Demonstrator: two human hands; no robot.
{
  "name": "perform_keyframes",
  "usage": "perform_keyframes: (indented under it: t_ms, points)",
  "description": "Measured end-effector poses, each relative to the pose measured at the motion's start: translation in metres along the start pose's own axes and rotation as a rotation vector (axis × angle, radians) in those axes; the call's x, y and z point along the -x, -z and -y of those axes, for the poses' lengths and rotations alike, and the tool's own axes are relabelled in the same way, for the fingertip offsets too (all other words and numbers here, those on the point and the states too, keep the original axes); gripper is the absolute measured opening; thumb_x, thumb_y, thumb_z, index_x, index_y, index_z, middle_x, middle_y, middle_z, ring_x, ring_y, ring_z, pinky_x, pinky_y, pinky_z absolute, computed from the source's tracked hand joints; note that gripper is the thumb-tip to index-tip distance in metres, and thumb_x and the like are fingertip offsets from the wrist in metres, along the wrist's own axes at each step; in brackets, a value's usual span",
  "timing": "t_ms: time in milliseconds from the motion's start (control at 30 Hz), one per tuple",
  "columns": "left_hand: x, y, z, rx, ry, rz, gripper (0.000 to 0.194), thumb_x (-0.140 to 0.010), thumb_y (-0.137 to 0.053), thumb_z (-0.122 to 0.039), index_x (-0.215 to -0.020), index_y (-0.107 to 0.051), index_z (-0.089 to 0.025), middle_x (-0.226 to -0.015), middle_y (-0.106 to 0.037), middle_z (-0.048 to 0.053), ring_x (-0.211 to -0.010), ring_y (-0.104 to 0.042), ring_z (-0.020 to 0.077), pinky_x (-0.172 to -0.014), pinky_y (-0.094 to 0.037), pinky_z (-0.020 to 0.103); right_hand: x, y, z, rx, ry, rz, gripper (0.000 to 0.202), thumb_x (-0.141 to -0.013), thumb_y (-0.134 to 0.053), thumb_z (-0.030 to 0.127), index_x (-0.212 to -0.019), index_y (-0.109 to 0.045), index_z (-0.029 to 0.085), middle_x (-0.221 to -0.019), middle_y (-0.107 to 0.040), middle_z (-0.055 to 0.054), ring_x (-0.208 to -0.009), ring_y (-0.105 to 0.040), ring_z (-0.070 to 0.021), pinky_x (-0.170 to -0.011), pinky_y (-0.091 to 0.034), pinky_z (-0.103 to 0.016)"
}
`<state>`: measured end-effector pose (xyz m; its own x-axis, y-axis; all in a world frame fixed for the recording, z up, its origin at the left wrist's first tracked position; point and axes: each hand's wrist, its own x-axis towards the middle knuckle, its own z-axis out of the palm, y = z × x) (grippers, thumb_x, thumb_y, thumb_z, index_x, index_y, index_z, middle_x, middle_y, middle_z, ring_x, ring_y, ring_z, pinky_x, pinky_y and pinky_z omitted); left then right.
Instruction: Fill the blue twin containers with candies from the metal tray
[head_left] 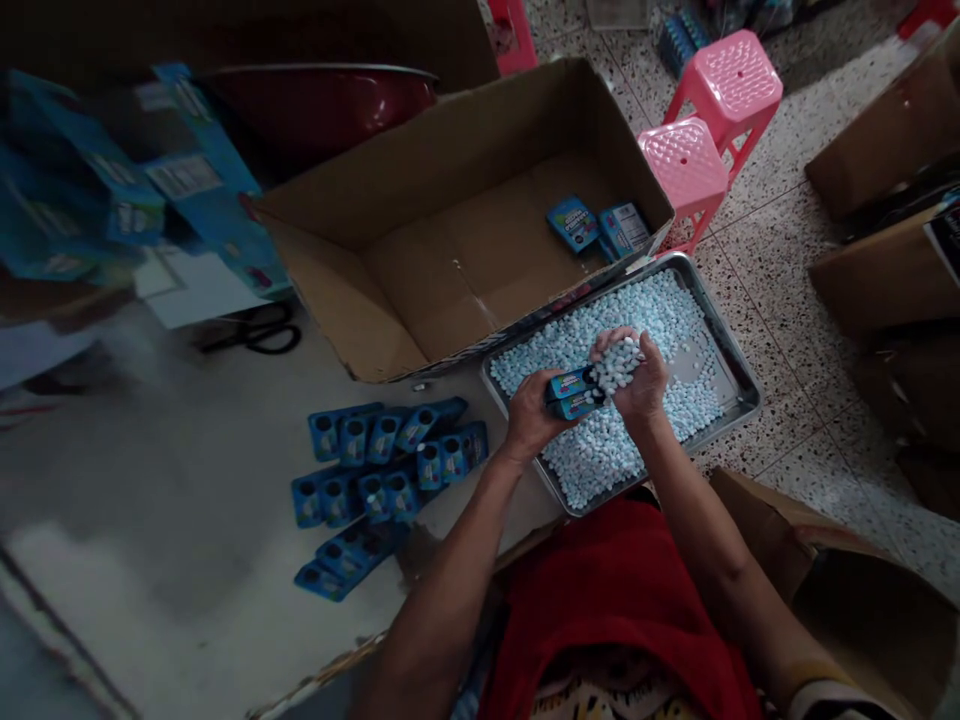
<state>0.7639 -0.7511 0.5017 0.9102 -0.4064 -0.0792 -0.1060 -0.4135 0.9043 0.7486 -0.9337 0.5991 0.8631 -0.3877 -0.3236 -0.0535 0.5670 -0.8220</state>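
Over the metal tray at the right, two blue boxes were pinched by the left hand; pale pellets were cupped in the upturned right hand.

Plain red apron with curved neckline, worn over printed shirt, pale with black and yellow, showing inside neckline; mustard, white and black sleeve right of apron; blue cloth at apron's left edge.

Likely a packing workshop: cardboard box, packets, pellet-filled tray.
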Motion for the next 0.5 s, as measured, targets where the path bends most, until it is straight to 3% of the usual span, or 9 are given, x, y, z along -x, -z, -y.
perform_keyframes:
  t_ms: [167,300,433,500]
  points:
    - [-0.001,0.004,0.0,0.033,-0.037,0.015,0.069,-0.056,-0.101,-0.043,-0.117,-0.073,-0.026,-0.118,-0.079,0.01,-0.115,-0.074,0.0374,-0.106,-0.057,0.053,-0.001,-0.001,0.004,0.194,0.08,0.103,0.052,-0.086,-0.052,0.076,-0.067,-0.056,0.028,-0.085,-0.06,-0.009,-0.096,-0.065,-0.0296,-0.099,-0.056,-0.049]
    - [-0.002,0.001,0.003,0.053,-0.082,-0.006,0.068,-0.059,-0.101,-0.043,-0.118,-0.073,-0.025,-0.118,-0.078,0.012,-0.115,-0.074,0.0383,-0.104,-0.058,0.056,0.006,-0.003,0.004,0.182,0.119,0.169,0.049,-0.085,-0.057,0.068,-0.059,-0.059,0.027,-0.084,-0.061,-0.009,-0.089,-0.062,-0.028,-0.1,-0.055,-0.048]
    - [-0.005,-0.005,0.011,0.062,-0.198,-0.095,0.068,-0.062,-0.1,-0.041,-0.121,-0.071,-0.025,-0.118,-0.078,0.01,-0.113,-0.075,0.0363,-0.101,-0.061,0.056,0.021,-0.003,0.003,0.2,0.152,0.257,0.048,-0.087,-0.063,0.066,-0.06,-0.067,0.026,-0.087,-0.067,-0.009,-0.103,-0.067,-0.032,-0.111,-0.052,-0.05]
    - [-0.005,-0.005,0.015,0.08,-0.254,-0.119,0.066,-0.067,-0.098,-0.043,-0.123,-0.069,-0.025,-0.119,-0.077,0.01,-0.112,-0.076,0.0351,-0.099,-0.063,0.056,0.022,0.009,0.004,0.226,0.198,0.28,0.05,-0.091,-0.06,0.066,-0.063,-0.07,0.026,-0.099,-0.073,-0.009,-0.119,-0.067,-0.0332,-0.121,-0.046,-0.051]
